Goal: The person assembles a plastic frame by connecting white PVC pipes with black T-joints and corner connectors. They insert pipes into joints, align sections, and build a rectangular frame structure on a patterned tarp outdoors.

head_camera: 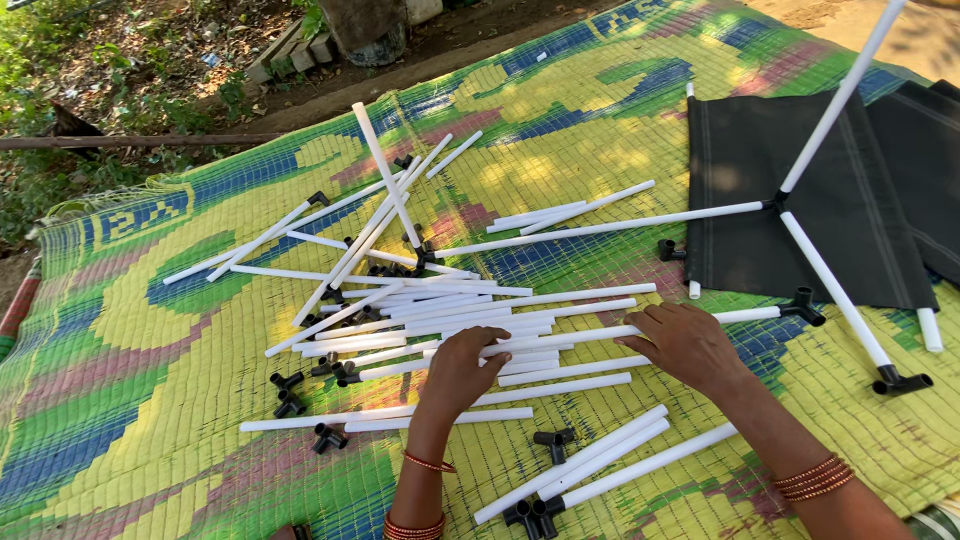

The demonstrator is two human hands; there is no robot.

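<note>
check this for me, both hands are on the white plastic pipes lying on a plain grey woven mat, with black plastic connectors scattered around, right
Not quite: in the head view the woven mat is brightly patterned in green, yellow and blue, not plain grey. The left hand and right hand do rest on the white plastic pipes, with black plastic connectors scattered around.

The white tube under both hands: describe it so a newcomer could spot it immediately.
On the woven mat, find the tube pile at its middle. The long white tube runs from the left hand under the right hand, ending in a black connector beside the black fabric.
</note>
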